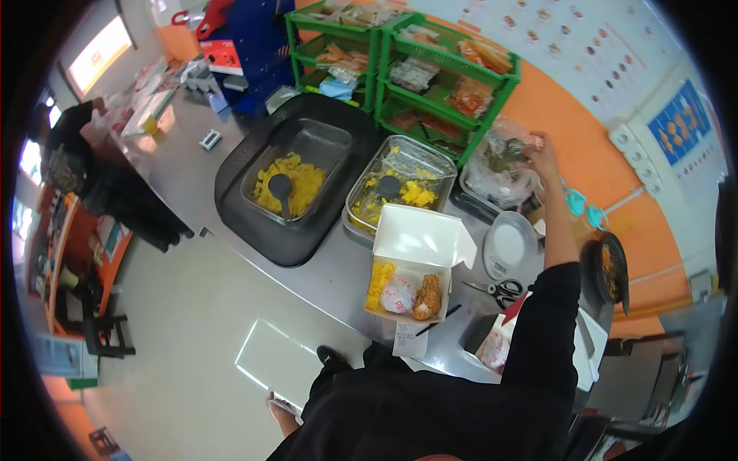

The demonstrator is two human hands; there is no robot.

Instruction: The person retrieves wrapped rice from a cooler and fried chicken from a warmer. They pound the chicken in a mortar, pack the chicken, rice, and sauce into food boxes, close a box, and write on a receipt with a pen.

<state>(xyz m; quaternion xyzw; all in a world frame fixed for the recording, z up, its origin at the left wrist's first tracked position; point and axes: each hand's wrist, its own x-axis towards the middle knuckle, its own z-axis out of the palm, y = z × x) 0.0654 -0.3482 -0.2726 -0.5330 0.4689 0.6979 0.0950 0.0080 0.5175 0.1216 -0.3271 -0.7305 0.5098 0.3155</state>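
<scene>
Plastic bags [500, 177], clear and crumpled, lie in a loose heap at the back of the metal counter [330, 280], just beside the green racks [453, 84], with a dark tray [463, 201] showing under their near edge. I have my right arm stretched out to them, and my right hand [544, 154] is at the heap's far right edge, fingers bent and partly closed; whether they grip the plastic I cannot tell. My left hand [283, 412] hangs low by my side, away from the counter, fingers curled, with something pale against it; I cannot tell what that is or whether I have hold of it. Near the bags, on my side, sit clear plastic containers [510, 242], and next to those a pair of scissors [503, 291]. Left of the scissors stands an open white box [419, 234] holding yellow food [379, 284], a round wrapped item [398, 293] and a piece of fried chicken [427, 297] side by side. A receipt [410, 342] and a black pen [438, 321] lie at its near edge. Farther left are two trays of yellow rice, each with a dark scoop [280, 187] in it.
</scene>
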